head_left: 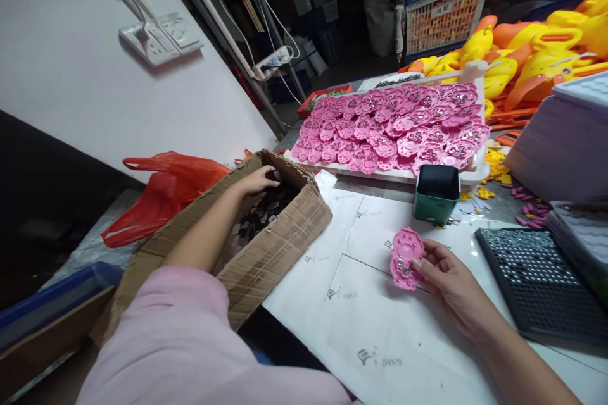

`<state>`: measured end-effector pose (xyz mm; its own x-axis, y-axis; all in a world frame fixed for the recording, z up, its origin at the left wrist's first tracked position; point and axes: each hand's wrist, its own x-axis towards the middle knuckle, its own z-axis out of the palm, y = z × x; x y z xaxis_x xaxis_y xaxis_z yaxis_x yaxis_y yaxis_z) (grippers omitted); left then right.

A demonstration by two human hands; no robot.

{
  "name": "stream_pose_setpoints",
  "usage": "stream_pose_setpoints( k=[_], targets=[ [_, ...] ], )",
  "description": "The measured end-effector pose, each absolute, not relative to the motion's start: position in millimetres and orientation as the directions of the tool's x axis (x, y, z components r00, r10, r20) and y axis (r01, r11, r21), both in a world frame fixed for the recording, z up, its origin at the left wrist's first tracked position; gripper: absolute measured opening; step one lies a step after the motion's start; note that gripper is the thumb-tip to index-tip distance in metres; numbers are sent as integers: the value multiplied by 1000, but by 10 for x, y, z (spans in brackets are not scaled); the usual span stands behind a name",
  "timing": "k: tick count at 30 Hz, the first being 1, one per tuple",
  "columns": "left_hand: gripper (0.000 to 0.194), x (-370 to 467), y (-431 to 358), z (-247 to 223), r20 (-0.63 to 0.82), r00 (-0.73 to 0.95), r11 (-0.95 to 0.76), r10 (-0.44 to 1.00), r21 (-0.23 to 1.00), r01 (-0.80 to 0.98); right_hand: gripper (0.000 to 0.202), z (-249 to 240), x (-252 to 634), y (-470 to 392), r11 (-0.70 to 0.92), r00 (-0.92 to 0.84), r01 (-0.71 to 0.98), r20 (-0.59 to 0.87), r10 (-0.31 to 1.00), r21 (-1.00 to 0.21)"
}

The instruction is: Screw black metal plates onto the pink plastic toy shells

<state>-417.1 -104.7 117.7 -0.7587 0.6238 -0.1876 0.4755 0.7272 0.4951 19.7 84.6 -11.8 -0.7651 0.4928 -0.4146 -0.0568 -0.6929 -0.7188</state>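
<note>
My right hand [439,275] pinches a pink plastic part [407,259] with scalloped edges and small shiny metal bits, held above the white sheet. Reaching into a long cardboard box [280,253], my left hand [259,182] has its fingers curled round a small black piece [272,175], whose exact shape I cannot make out. Below that hand, many small dark flat pieces [261,215] fill the bottom of the box. A green square cup [436,193] with a dark inside stands beyond my right hand.
Behind the cup, a white tray [479,171] holds rows of similar pink parts. At right lie a black grid tray [532,278] and a clear container [577,231]. A red plastic bag [166,190] sits left of the box. Yellow duck-shaped pieces [546,63] are heaped at the back right.
</note>
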Motion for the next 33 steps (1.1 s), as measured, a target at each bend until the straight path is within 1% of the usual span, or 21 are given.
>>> stream_pose_setpoints(
  k=[4,7,9,12,16,20,22,23,24,25,26,28,31,33],
  targets=[
    [32,-4141,-1007,1268,-124,-800,627,586,695,352,61,-87,205,840,-690,-768,-60,-408,493,-721],
    [46,-4071,-957,1388,-61,-814,505,578,810,298,61,-80,202,834,-682,-763,-67,-403,506,-728],
    [54,-4013,-939,1465,-20,-822,432,568,858,278,60,-85,198,830,-679,-762,-73,-399,510,-730],
    [57,-3931,-930,1524,24,-841,366,541,893,261,61,-94,197,827,-680,-764,-75,-397,509,-729],
    [56,-3843,-878,1576,81,-865,323,495,907,270,60,-98,194,837,-676,-755,-68,-405,516,-734],
    [62,-3671,-765,1776,191,-880,249,436,913,322,62,-135,195,864,-649,-746,-26,-418,519,-761],
    [62,-3485,-720,1888,244,-876,214,417,910,355,63,-186,212,890,-626,-730,8,-432,530,-780],
    [59,-3366,-699,1928,276,-856,195,438,900,390,64,-218,225,911,-612,-724,21,-434,536,-791],
    [55,-3235,-675,1954,355,-772,161,528,850,501,64,-252,238,939,-605,-701,22,-443,558,-796],
    [52,-3100,-644,1966,432,-681,133,592,781,610,63,-285,250,975,-600,-703,38,-448,553,-799],
    [48,-2969,-606,1968,480,-615,135,626,710,692,61,-312,258,1017,-590,-702,49,-448,553,-806],
    [40,-2750,-524,1957,510,-556,206,657,588,783,57,-345,264,1101,-556,-700,108,-460,546,-824],
    [38,-2574,-485,1951,537,-572,242,620,563,790,53,-347,279,1167,-530,-699,152,-470,539,-834],
    [40,-2536,-552,1970,533,-602,379,594,475,794,53,-346,313,1166,-519,-710,147,-455,538,-842]
  ],
)
